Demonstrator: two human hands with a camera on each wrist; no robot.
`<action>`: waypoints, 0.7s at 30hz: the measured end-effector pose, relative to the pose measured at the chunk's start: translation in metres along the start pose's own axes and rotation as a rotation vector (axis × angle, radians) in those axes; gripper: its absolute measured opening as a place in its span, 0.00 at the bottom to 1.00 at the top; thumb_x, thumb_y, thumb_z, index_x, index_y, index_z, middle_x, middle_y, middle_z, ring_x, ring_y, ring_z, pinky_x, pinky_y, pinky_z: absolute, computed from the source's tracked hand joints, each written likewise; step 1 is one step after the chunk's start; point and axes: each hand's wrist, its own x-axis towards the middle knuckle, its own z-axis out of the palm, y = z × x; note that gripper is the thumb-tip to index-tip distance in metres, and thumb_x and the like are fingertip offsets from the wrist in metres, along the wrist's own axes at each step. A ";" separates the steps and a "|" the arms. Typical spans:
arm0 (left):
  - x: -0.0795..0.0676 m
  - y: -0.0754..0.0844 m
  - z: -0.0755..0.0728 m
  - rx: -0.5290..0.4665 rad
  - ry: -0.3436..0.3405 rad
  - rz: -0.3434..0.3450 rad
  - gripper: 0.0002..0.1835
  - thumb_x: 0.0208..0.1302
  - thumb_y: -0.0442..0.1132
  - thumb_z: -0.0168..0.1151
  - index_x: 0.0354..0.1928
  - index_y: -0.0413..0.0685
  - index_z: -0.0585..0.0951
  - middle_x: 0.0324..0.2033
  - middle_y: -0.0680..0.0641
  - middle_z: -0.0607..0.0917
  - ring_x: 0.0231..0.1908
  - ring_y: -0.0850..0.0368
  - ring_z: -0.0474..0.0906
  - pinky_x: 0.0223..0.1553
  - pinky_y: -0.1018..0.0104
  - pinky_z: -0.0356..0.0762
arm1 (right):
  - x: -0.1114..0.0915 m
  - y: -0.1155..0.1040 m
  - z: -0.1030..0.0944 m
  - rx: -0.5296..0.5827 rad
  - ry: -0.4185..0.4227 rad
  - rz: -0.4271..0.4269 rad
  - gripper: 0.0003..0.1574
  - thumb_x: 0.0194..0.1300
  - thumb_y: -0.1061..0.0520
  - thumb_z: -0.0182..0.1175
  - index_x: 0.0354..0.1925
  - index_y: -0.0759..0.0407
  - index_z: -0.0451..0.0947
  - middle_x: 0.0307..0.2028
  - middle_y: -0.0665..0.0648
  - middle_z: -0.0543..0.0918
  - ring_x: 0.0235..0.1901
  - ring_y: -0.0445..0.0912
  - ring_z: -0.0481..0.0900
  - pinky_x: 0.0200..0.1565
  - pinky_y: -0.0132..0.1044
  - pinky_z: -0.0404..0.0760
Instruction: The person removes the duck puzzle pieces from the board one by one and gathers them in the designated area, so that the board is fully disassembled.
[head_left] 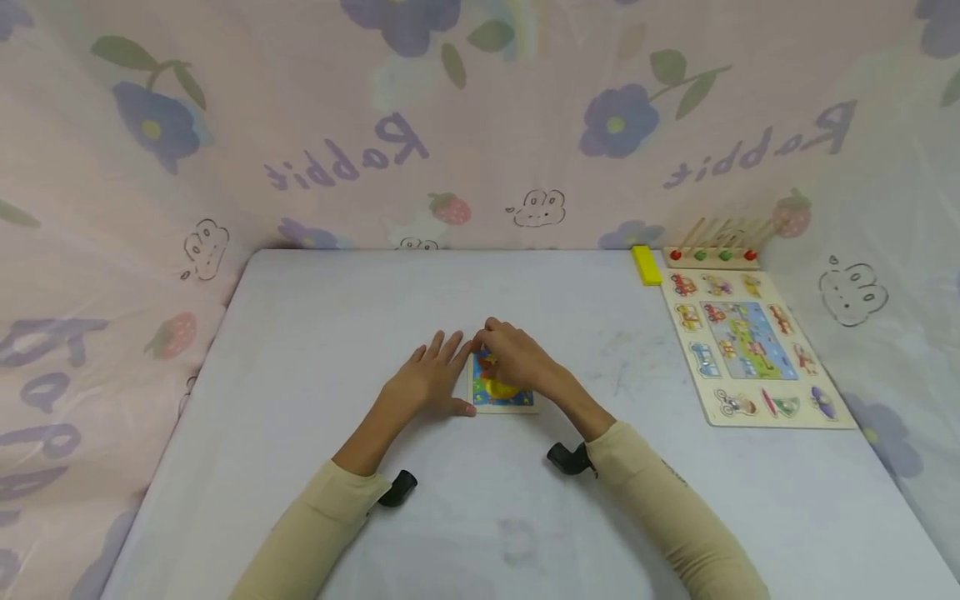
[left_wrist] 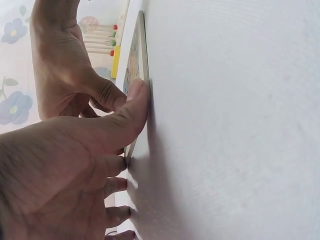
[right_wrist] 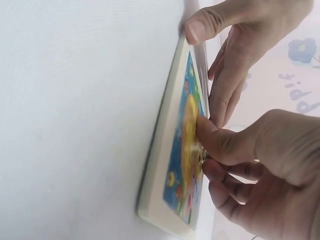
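Observation:
A small wooden picture puzzle (head_left: 510, 402) with a pale frame and a blue and yellow picture lies flat on the table between the hands. My left hand (head_left: 429, 382) rests along its left side with fingers straight and spread; the thumb (left_wrist: 137, 95) presses near the frame's front left corner. Over the upper part of the picture, my right hand (head_left: 516, 354) curls its thumb and fingers together. In the right wrist view these fingertips pinch a small puzzle piece (right_wrist: 203, 156) at the picture's surface, mostly hidden by the fingers.
At the right stands a larger wooden puzzle board (head_left: 701, 392) with vehicle and toy pictures. Behind it is a wooden rack (head_left: 712, 260) with upright pegs and red and green beads. Left of the rack lies a yellow block (head_left: 647, 265). Patterned cloth (head_left: 480, 125) walls the table's back and sides.

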 end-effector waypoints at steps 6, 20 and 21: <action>0.000 0.001 -0.002 -0.002 -0.011 -0.003 0.58 0.65 0.64 0.70 0.85 0.52 0.47 0.86 0.43 0.43 0.85 0.39 0.36 0.84 0.41 0.46 | 0.000 0.000 0.001 -0.012 0.021 -0.016 0.25 0.60 0.62 0.77 0.54 0.63 0.82 0.50 0.60 0.81 0.48 0.53 0.81 0.55 0.47 0.83; 0.003 0.002 -0.002 0.033 -0.028 -0.015 0.58 0.64 0.64 0.69 0.85 0.47 0.49 0.86 0.42 0.43 0.85 0.38 0.37 0.83 0.40 0.48 | -0.003 0.000 0.003 0.036 0.051 -0.058 0.26 0.60 0.65 0.75 0.55 0.58 0.78 0.52 0.59 0.86 0.52 0.54 0.84 0.61 0.51 0.83; 0.003 0.002 -0.003 0.030 -0.027 -0.017 0.58 0.64 0.64 0.69 0.84 0.47 0.49 0.86 0.42 0.43 0.85 0.38 0.37 0.83 0.40 0.48 | -0.003 0.001 0.004 0.046 0.055 -0.068 0.24 0.62 0.65 0.74 0.55 0.58 0.77 0.52 0.59 0.86 0.53 0.54 0.84 0.61 0.51 0.83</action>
